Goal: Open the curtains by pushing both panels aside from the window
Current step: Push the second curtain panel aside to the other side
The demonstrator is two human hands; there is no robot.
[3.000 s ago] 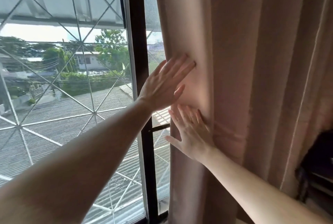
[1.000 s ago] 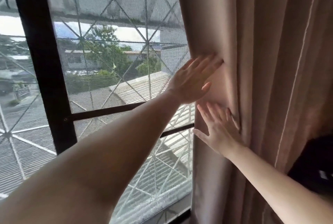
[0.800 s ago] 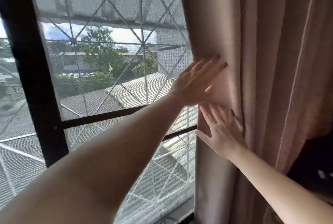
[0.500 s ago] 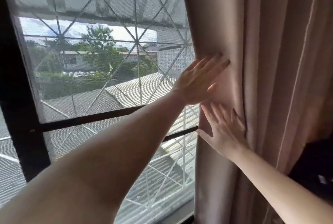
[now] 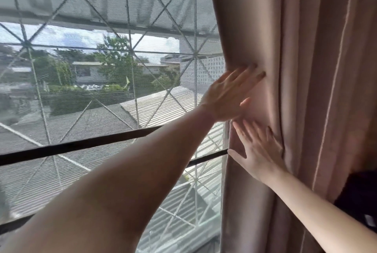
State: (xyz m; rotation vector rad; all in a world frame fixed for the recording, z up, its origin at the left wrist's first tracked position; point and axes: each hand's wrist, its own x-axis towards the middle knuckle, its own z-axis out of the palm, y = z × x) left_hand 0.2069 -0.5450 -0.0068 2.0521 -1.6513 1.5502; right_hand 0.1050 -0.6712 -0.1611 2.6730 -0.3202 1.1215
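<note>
Curtain (image 5: 302, 93): pink panel, gathered in folds at the right side of the window (image 5: 102, 93); its left edge hangs just beside the black crossbar (image 5: 81, 144). Glass to the left stands uncovered. Left hand (image 5: 228, 97): flat, fingers spread and extended, palm pressed on the curtain's edge fold. Right hand (image 5: 257, 150): directly below, likewise flat and unclenched against the fabric, gripping nothing.

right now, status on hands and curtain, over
Left hand and right hand both flat, open, pressing curtain. Curtain bunched at right of window. Nothing blocking; dark object at far right.
</note>
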